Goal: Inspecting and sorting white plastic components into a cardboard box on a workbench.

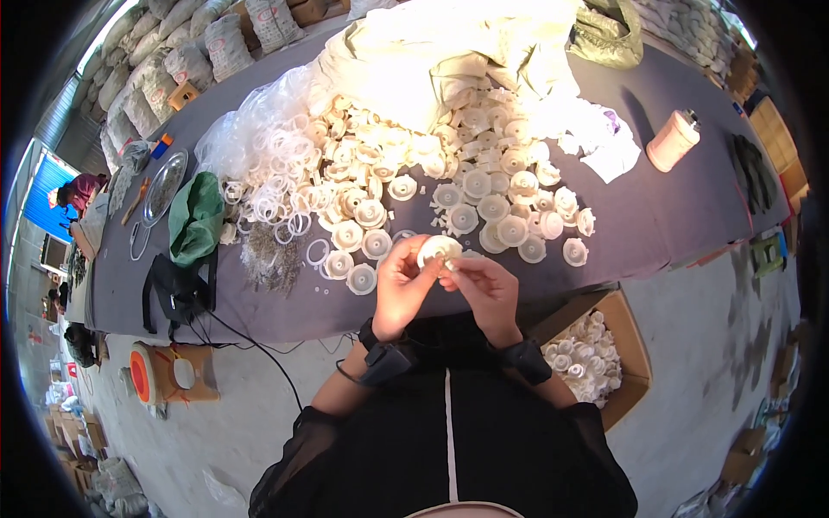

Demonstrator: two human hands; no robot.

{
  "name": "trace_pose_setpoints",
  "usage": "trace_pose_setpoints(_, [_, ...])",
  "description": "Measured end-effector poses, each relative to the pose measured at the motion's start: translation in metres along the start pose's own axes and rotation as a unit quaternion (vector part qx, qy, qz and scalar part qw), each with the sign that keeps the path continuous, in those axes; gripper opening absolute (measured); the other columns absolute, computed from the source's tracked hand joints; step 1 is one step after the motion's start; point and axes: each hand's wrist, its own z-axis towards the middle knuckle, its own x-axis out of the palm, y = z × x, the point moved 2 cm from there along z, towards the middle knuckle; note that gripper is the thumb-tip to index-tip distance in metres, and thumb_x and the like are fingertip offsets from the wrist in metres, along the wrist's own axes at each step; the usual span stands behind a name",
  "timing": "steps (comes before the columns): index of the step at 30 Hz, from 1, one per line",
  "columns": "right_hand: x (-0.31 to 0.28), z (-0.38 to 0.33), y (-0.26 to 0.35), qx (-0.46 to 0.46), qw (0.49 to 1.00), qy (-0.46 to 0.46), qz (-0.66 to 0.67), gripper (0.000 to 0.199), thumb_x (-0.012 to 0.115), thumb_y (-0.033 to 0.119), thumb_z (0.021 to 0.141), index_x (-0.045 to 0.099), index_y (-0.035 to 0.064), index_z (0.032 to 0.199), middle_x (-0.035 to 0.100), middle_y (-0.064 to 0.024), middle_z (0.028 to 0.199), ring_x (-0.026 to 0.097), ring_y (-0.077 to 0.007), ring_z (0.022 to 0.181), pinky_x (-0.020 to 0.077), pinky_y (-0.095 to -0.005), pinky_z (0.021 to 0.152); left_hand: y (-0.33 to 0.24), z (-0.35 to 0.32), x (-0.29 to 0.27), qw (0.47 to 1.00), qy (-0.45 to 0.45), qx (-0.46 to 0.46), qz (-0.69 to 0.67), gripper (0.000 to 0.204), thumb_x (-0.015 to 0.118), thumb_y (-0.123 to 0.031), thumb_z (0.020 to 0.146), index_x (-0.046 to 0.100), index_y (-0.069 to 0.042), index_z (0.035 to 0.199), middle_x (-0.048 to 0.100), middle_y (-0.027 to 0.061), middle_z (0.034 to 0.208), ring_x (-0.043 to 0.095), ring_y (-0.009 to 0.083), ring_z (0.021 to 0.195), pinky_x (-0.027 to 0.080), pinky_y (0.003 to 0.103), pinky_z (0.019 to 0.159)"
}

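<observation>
Above the table's front edge, my left hand [402,289] grips a round white plastic part [439,248], with the thumb on its front and fingers around its side. My right hand [489,299] has its fingertips pinched at the lower right edge of the same part. Whether a smaller piece sits between those fingertips is hard to make out. Just beyond my hands lie loose round white plastic parts [493,208] in a wide heap. To its left, thin white plastic rings [275,194] are piled beside a clear plastic bag [250,116].
Below the table at right, an open cardboard box [637,380] holds many white parts. On the table are a pink bottle [673,141], a green bag [193,220], a black pouch [173,289], small dark pieces [269,259] and a metal tray [165,190]. Another person [85,194] is at far left.
</observation>
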Motion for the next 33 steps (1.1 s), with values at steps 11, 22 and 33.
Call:
trace_pose_setpoints(11, [-0.003, 0.005, -0.007, 0.051, 0.998, 0.029, -0.039, 0.016, 0.057, -0.002, 0.082, 0.059, -0.0054, 0.098, 0.063, -0.0108, 0.090, 0.062, -0.0133, 0.080, 0.0507, -0.0231, 0.071, -0.009, 0.000, -0.005, 0.994, 0.074, -0.014, 0.082, 0.032, 0.054, 0.005, 0.081, 0.053, 0.000, 0.112, 0.054, 0.0044, 0.095, 0.059, 0.0109, 0.083, 0.047, 0.023, 0.069])
trace_pose_setpoints(22, [-0.011, 0.012, 0.001, -0.067, 0.952, -0.038, -0.296, 0.031, 0.066, 0.004, 0.076, 0.055, -0.0004, 0.105, 0.061, -0.0053, 0.090, 0.057, -0.0088, 0.082, 0.0469, -0.0238, 0.066, -0.021, -0.005, -0.003, 0.982, 0.093, 0.050, 0.155, 0.037, 0.054, 0.008, 0.077, 0.053, -0.001, 0.113, 0.057, 0.0054, 0.093, 0.058, 0.0108, 0.081, 0.046, 0.022, 0.069])
trace_pose_setpoints(33, [-0.022, 0.015, -0.011, 0.056, 0.992, 0.112, -0.029, 0.035, 0.065, 0.008, 0.078, 0.051, -0.0006, 0.109, 0.058, -0.0056, 0.102, 0.055, -0.0095, 0.092, 0.0449, -0.0249, 0.079, -0.012, -0.012, -0.003, 0.988, 0.117, 0.017, 0.099, 0.040, 0.054, 0.009, 0.079, 0.053, -0.003, 0.118, 0.057, 0.0045, 0.098, 0.057, 0.0104, 0.085, 0.045, 0.022, 0.072])
